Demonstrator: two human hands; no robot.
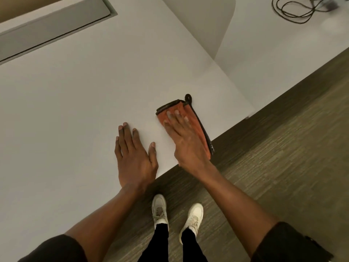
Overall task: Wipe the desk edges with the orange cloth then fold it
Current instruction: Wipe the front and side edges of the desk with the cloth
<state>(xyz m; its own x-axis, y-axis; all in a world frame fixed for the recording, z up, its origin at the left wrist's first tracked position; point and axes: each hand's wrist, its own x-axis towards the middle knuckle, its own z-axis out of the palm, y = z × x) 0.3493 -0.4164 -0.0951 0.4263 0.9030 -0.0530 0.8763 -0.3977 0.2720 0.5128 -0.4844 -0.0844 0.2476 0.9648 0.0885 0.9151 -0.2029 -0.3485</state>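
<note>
1. Right hand (186,140): fingers spread and pressed flat on the cloth (196,127), gripping nothing.
2. Left hand (135,157): fingers together, thumb apart, palm flat on the bare desk (75,110), bracing.
3. Cloth: folded narrow, dark-trimmed, lying at the near desk edge, one end level with the lip.
4. Judgement: edge wiping is in hand. It is best done with even palm pressure, the cloth kept overlapping the lip, and strokes run along the edge.
5. Risk: the cloth could slip off onto the floor (264,167).
</note>
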